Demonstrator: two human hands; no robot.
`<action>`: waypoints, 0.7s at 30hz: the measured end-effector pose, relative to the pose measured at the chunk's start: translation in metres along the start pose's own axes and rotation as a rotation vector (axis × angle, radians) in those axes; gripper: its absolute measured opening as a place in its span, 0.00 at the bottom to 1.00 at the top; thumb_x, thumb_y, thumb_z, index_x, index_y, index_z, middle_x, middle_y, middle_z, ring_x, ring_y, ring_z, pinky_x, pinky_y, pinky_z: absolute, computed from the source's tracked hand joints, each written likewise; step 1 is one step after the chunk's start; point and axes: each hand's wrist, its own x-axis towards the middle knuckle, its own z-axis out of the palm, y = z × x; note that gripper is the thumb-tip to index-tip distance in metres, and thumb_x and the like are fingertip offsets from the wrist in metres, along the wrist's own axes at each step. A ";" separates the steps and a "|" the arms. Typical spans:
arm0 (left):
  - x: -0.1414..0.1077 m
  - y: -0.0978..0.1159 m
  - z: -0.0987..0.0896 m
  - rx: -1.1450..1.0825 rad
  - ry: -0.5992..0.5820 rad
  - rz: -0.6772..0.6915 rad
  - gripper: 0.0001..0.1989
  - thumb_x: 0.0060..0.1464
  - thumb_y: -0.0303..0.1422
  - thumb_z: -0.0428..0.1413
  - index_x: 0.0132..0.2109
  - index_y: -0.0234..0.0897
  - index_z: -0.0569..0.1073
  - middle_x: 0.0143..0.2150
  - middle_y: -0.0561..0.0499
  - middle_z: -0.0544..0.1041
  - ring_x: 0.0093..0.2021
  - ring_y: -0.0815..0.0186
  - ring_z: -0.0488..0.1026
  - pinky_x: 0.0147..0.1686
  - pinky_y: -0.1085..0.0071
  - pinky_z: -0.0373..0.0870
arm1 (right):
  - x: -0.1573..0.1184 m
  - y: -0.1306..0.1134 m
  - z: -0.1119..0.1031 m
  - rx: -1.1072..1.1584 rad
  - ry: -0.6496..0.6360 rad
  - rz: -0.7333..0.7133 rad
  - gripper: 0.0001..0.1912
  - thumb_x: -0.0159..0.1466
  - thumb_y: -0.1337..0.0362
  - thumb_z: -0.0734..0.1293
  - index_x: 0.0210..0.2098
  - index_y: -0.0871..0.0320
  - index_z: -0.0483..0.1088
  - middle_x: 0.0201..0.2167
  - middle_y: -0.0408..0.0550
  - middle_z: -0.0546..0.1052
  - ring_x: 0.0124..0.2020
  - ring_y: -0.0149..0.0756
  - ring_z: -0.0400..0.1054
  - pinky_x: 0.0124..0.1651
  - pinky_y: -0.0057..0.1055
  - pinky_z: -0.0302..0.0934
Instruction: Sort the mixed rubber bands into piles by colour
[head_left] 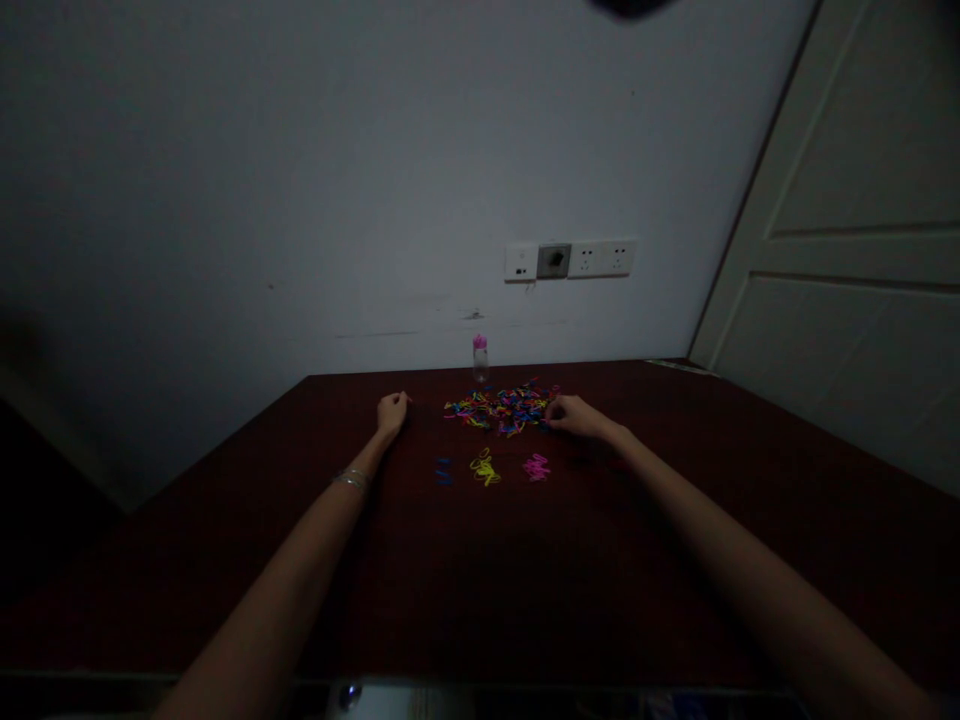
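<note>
A mixed pile of small colourful rubber bands (pixel 510 406) lies toward the back of the dark red table. My right hand (pixel 574 414) is at the pile's right edge, finger and thumb drawn together in a pinch; whatever is between them is too small to make out. To the left of the pile, my left hand (pixel 392 412) rests on the table with its fingers curled closed, and their inside is hidden. In front of the pile lie three sorted groups: a few blue bands (pixel 443 471), a yellow heap (pixel 485 468) and a pink heap (pixel 536 467).
Behind the pile stands a small clear bottle (pixel 480 362) with a pink top. The table (pixel 480 580) meets a pale wall (pixel 337 200) carrying sockets (pixel 601 259). A panelled white door (pixel 847 330) rises along the right side.
</note>
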 end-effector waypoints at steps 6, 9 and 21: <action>0.000 -0.001 0.001 -0.003 -0.009 0.013 0.17 0.50 0.36 0.44 0.30 0.33 0.76 0.30 0.47 0.77 0.33 0.64 0.72 0.33 0.74 0.62 | -0.014 -0.023 -0.014 0.091 0.026 -0.068 0.06 0.53 0.65 0.65 0.28 0.60 0.73 0.30 0.47 0.76 0.33 0.35 0.68 0.37 0.27 0.59; 0.000 0.000 0.001 -0.005 -0.008 0.009 0.17 0.50 0.37 0.44 0.30 0.33 0.76 0.30 0.47 0.77 0.33 0.64 0.72 0.33 0.74 0.62 | -0.022 -0.039 -0.017 0.100 -0.064 -0.117 0.07 0.52 0.64 0.65 0.28 0.60 0.73 0.28 0.47 0.75 0.31 0.34 0.67 0.34 0.27 0.59; 0.006 -0.010 0.008 -0.010 -0.021 0.007 0.15 0.49 0.37 0.47 0.31 0.33 0.76 0.30 0.47 0.77 0.33 0.64 0.72 0.31 0.75 0.63 | -0.039 -0.046 -0.026 0.091 -0.139 -0.139 0.13 0.53 0.60 0.65 0.36 0.60 0.74 0.35 0.49 0.76 0.35 0.37 0.68 0.38 0.30 0.61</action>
